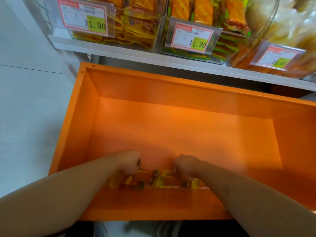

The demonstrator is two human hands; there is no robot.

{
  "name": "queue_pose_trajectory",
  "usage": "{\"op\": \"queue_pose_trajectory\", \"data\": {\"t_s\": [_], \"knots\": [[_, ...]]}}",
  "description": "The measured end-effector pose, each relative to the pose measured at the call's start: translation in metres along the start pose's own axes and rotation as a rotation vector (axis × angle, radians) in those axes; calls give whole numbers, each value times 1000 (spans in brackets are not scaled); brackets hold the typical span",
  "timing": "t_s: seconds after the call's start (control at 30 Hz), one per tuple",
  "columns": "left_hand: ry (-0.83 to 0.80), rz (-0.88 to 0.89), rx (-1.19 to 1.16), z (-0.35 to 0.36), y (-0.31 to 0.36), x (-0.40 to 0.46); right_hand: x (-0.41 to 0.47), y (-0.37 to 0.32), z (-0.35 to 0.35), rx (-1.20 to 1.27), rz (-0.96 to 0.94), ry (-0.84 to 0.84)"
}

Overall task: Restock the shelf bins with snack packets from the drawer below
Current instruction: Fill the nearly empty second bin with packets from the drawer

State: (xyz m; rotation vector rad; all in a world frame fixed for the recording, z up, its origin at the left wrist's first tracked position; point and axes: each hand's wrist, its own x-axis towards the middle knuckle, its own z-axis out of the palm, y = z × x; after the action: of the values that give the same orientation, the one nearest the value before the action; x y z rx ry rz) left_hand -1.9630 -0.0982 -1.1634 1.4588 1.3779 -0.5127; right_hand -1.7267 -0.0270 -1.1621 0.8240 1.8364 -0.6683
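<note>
Snack packets [154,179]: small yellow, orange and green wrappers, bunched in a loose row on the drawer floor against its near wall, about midway along it. Count unclear; the near wall hides their lower edges.

Left hand [128,162]: curled, knuckles up, gripping the left end of the bunch.

Right hand [185,165]: curled likewise, gripping the right end. Both forearms reach in over the near wall.

Drawer [171,127]: orange, pulled out, deep-walled; the rest of its floor shows bare orange.

Shelf [153,58]: white board directly above the drawer's far edge. It carries clear bins: left bin [140,26] of yellow packets, middle bin [229,38] of orange-and-green packets, right bin [282,40] of pale packets, blurred. Each bin front bears a price tag [192,38].

Risks, as judged:
- The bunch is held only at its ends; packets in the middle may sag and drop on the lift.
- Slippery wrappers may slide out of a loose grip.
- The shelf edge overhangs the drawer; rising hands may knock it or a price tag.
- The bins look well filled; added packets may spill over a rim.
- Similar colours across bins invite misplacement.
</note>
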Motion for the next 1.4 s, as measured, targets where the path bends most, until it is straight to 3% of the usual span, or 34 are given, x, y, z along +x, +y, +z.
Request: {"op": "queue_pose_trajectory", "data": {"t_s": [0.17, 0.43, 0.57, 0.67, 0.83, 1.0, 1.17, 1.4], "knots": [[109, -35, -179, -21, 2, -21, -21, 10, -28, 180, 8, 58], [332, 25, -382, -94, 24, -96, -130, 18, -110, 584, -17, 394], [549, 127, -682, -140, 36, -165, -199, 10, -134, 778, -106, 564], [543, 249, -1061, -160, 49, -221, -244, 4, -142, 991, -220, 631], [589, 407, -1303, -163, 59, -279, -299, -10, -143, 1059, -312, 885], [598, 440, -1366, -164, 71, -291, -306, -26, -149, 914, -384, 1271], [534, 468, -1372, -168, 81, -286, -295, -41, -148, 534, -364, 1539], [454, 525, -1497, -176, 80, -270, -276, -48, -151, 68, -437, 1572]]}}
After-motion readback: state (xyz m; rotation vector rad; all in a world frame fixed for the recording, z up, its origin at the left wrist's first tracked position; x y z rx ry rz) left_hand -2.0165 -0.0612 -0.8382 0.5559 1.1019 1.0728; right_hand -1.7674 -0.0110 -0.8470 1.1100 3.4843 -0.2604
